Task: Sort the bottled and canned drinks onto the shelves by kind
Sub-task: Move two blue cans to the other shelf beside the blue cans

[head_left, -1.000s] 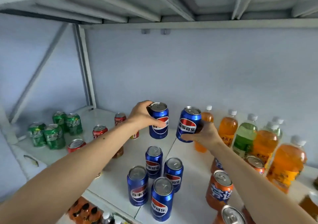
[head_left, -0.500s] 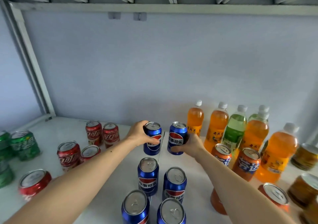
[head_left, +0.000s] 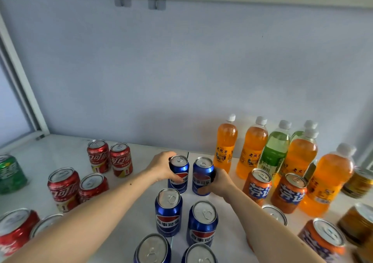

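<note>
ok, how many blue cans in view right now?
6, in three pairs: the back blue cans in the left hand and right hand, two mid-shelf, two cut off below.

I'm gripping one upright blue can in my left hand and another in my right hand, side by side on the white shelf.

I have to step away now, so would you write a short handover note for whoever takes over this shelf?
Left hand grips a blue can; right hand grips the blue can beside it. Both stand upright at the back of the blue group, apparently on the shelf.
Done: red cans left, four blue cans in front, orange cans and bottles right.
Left: release both cans; any other unsorted stock is out of view.
</note>
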`<control>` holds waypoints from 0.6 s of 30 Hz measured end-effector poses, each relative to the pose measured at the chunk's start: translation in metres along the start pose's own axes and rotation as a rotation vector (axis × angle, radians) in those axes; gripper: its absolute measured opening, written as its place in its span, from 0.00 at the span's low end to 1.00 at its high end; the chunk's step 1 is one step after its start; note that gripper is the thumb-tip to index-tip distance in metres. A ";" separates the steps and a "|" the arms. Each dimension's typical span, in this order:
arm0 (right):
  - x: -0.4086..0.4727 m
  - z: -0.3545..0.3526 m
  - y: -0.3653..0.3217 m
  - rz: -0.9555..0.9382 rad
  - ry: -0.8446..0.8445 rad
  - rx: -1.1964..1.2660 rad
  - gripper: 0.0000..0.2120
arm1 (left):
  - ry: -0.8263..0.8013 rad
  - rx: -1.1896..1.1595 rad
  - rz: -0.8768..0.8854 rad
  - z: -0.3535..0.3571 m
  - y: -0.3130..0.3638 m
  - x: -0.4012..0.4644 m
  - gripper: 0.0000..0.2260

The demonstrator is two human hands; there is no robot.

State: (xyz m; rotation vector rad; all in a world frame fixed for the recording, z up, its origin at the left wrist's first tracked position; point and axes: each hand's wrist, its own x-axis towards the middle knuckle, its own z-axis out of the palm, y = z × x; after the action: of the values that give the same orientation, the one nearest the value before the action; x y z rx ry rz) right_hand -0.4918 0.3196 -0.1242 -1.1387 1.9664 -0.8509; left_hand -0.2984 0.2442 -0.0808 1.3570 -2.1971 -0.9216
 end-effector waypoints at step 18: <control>-0.018 -0.019 -0.015 0.077 0.066 -0.022 0.43 | -0.170 -0.009 0.012 -0.026 0.017 0.001 0.43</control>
State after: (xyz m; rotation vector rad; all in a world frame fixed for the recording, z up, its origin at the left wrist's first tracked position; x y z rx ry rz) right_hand -0.4941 0.3332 -0.0970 -1.0518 2.0645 -0.8377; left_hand -0.2932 0.2401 -0.0505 1.3027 -2.3198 -1.0765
